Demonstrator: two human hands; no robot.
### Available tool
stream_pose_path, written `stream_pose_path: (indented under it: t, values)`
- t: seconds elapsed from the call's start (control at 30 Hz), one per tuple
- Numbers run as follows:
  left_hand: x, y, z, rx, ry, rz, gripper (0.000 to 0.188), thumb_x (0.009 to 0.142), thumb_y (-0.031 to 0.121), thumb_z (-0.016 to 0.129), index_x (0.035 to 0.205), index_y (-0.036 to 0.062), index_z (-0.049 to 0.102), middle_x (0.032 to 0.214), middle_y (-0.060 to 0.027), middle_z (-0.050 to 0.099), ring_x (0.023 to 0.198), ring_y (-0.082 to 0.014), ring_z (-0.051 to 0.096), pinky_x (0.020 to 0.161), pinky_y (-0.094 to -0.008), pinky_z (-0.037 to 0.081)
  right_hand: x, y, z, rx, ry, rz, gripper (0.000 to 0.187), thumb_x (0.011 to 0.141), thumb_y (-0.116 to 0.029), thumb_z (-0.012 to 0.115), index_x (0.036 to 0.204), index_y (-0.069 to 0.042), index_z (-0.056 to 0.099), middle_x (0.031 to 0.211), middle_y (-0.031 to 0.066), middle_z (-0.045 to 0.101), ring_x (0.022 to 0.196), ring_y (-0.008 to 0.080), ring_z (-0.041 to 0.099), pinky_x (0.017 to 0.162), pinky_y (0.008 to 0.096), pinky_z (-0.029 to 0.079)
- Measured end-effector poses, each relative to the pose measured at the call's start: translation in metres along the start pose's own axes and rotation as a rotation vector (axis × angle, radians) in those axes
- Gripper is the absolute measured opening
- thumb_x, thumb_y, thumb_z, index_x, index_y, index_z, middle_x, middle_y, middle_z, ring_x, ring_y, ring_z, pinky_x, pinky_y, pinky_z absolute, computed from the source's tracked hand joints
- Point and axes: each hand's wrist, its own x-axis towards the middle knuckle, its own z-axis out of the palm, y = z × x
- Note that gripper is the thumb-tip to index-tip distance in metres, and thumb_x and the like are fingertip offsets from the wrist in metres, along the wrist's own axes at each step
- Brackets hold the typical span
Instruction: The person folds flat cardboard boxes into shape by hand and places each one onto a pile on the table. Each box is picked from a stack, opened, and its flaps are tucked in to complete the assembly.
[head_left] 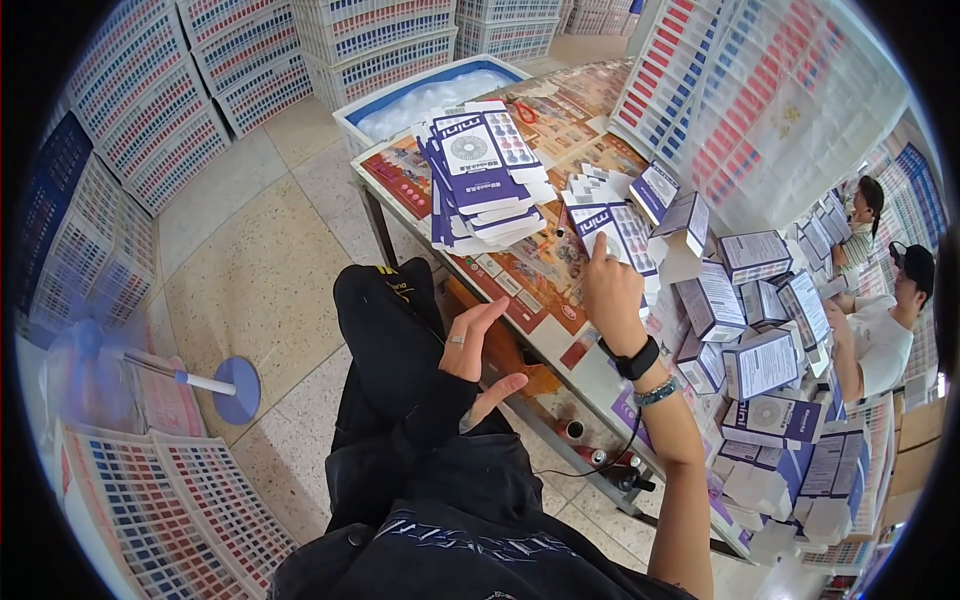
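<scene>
right hand point(612, 292): raised over the surface point(590, 375), index finger stretched up and touching the lower edge of a flat purple-and-white carton blank point(612, 232); the other fingers are curled; grip not clamped on anything
left hand point(472, 352): off the surface edge, above the lap, fingers spread apart, empty
carton blank: lies flat on a small loose pile, straight ahead of the right fingertip; long axis runs away from the person, tilted a little to the right
nearer hand: right, already in contact; left is well apart, down and to the left
tall stack of blanks point(482, 175): to the left of the touched blank, fanned, on the same surface
folded boxes point(762, 362): many, purple and white, heaped to the right of the right forearm
blue-rimmed bin point(430, 85): at the far end of the surface, holds clear or white bagged material; cannot tell what kind
crates point(150, 110): stacked on the floor, far left
people: two, seated at the right rim
</scene>
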Motion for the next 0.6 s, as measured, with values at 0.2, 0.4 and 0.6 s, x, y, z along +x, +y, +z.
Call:
stream_pose_path:
  t: [0.2, 0.4, 0.6]
  values:
    - [-0.004, 0.001, 0.001, -0.269, -0.098, -0.185, 0.080, 0.088, 0.038, 0.070, 0.147, 0.0042, 0.029, 0.140, -0.0210, 0.040, 0.128, -0.0337, 0.043, 0.105, -0.0435, 0.036, -0.002, -0.001, -0.027, 0.130, 0.051, 0.005, 0.058, 0.075, -0.007, 0.062, 0.132, -0.004, 0.049, 0.074, 0.0145, 0.066, 0.066, 0.0296, 0.067, 0.052, 0.0396, 0.052]
    - [-0.003, 0.005, -0.001, -0.277, -0.148, -0.185, 0.081, 0.089, 0.039, 0.069, 0.149, 0.0052, 0.027, 0.141, -0.0202, 0.039, 0.129, -0.0330, 0.043, 0.104, -0.0449, 0.036, -0.002, -0.001, -0.014, 0.015, 0.073, 0.073, 0.064, 0.083, -0.019, 0.066, 0.141, -0.006, 0.041, 0.109, 0.0282, 0.060, 0.095, 0.0408, 0.063, 0.069, 0.0418, 0.056]
    - [-0.003, 0.004, -0.001, -0.279, -0.176, -0.197, 0.079, 0.089, 0.038, 0.068, 0.148, 0.0053, 0.027, 0.142, -0.0208, 0.037, 0.131, -0.0335, 0.041, 0.105, -0.0462, 0.035, -0.005, 0.011, 0.013, 0.019, 0.032, 0.022, 0.075, 0.088, -0.029, 0.066, 0.146, 0.003, 0.030, 0.119, 0.0373, 0.052, 0.102, 0.0494, 0.058, 0.080, 0.0444, 0.055]
